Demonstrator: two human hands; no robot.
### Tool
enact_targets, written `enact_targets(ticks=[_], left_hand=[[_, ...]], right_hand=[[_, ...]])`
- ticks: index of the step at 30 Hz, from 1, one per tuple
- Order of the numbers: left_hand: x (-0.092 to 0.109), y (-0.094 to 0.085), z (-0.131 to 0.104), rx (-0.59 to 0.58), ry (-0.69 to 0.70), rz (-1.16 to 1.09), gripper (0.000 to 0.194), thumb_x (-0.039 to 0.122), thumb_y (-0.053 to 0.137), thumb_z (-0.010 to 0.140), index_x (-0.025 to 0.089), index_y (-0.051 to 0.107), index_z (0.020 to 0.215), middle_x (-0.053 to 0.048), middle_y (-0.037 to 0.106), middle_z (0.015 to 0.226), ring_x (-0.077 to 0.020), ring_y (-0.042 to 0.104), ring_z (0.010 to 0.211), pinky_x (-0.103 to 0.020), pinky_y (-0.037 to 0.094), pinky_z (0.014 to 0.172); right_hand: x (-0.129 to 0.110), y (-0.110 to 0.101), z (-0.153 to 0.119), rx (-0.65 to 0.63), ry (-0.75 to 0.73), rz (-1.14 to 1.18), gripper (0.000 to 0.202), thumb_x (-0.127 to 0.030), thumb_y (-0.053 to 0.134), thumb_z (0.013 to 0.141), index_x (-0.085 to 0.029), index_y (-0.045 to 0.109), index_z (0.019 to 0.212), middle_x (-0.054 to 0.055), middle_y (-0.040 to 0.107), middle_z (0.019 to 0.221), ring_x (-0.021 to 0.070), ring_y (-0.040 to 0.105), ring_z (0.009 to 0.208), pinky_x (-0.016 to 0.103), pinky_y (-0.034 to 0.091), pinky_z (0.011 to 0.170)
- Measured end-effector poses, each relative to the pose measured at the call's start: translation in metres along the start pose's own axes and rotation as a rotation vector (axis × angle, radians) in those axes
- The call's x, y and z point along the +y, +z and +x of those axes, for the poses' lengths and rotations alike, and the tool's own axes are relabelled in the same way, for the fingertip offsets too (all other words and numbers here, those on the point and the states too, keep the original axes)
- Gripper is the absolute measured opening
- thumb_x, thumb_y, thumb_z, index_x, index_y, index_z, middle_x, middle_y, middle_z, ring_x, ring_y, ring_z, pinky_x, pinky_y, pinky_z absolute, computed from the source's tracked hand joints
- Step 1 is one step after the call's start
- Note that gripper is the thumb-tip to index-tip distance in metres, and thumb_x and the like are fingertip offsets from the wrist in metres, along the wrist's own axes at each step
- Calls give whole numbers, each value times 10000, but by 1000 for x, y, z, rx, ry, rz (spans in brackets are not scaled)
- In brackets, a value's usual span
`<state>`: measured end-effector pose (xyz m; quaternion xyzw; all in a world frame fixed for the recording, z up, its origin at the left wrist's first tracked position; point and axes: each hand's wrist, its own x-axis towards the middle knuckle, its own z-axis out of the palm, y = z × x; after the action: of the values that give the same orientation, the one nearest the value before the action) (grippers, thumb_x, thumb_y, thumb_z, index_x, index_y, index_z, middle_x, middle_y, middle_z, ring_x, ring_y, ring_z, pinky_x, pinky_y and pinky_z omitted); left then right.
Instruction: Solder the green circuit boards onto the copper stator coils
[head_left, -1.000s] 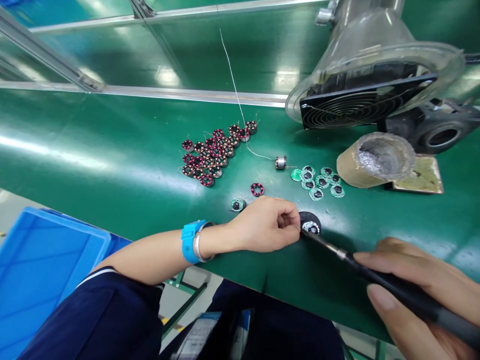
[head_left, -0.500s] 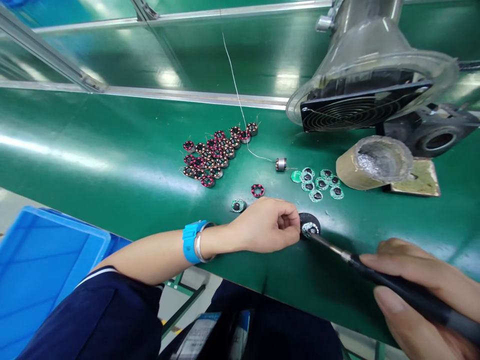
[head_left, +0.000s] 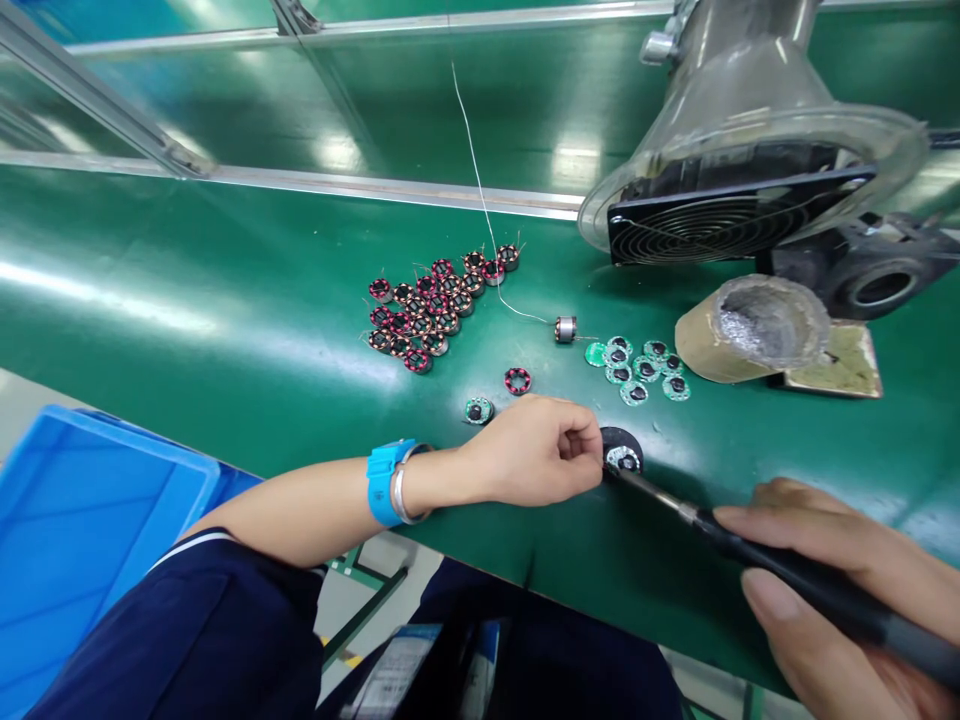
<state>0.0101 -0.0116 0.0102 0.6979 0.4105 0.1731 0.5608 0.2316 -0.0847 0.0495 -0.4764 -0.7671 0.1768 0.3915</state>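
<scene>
My left hand (head_left: pixel 536 450) is closed in a pinch at the left edge of a black round holder (head_left: pixel 619 437). Whatever its fingertips grip is hidden. A small round circuit board (head_left: pixel 622 459) with a black centre sits on that holder. My right hand (head_left: pixel 855 535) grips the black handle of a soldering iron (head_left: pixel 656 494), whose tip meets the lower left edge of the board. Beyond my left wrist lie another board-topped part (head_left: pixel 478 410) and one red-and-black motor stator (head_left: pixel 517 380).
Several wound stators (head_left: pixel 424 315) are grouped at the back. Several round green boards (head_left: pixel 634 370) lie near a tan cup (head_left: pixel 712 335). A solder wire (head_left: pixel 476 165) hangs down to a metallic stator (head_left: pixel 565 329). A fume hood with a fan (head_left: pixel 712 225) overhangs the right. A blue bin (head_left: pixel 105 560) stands left.
The whole view has shifted very slightly. The soldering iron's tip has moved a little left along the board's edge; my left hand keeps its pinch.
</scene>
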Motion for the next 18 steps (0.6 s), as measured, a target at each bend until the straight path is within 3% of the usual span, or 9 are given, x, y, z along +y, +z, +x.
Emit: enact_targets(ticks=[15, 18], left_hand=[[2, -1, 0, -3, -2, -2, 56, 137, 580, 725, 146, 626, 693, 35, 625, 636, -54, 540, 544, -166, 421, 531], [2, -1, 0, -7, -13, -11, 55, 143, 580, 724, 148, 626, 695, 35, 626, 639, -55, 536, 537, -170, 429, 534]], right_hand=[[-3, -1, -1, 14, 22, -20, 133, -192, 585, 822, -255, 653, 917, 4, 661, 726, 158, 656, 641, 258, 509, 557], [3, -1, -12, 87, 132, -18, 109, -242, 632, 814, -264, 690, 904, 22, 679, 798, 180, 668, 695, 289, 528, 600]])
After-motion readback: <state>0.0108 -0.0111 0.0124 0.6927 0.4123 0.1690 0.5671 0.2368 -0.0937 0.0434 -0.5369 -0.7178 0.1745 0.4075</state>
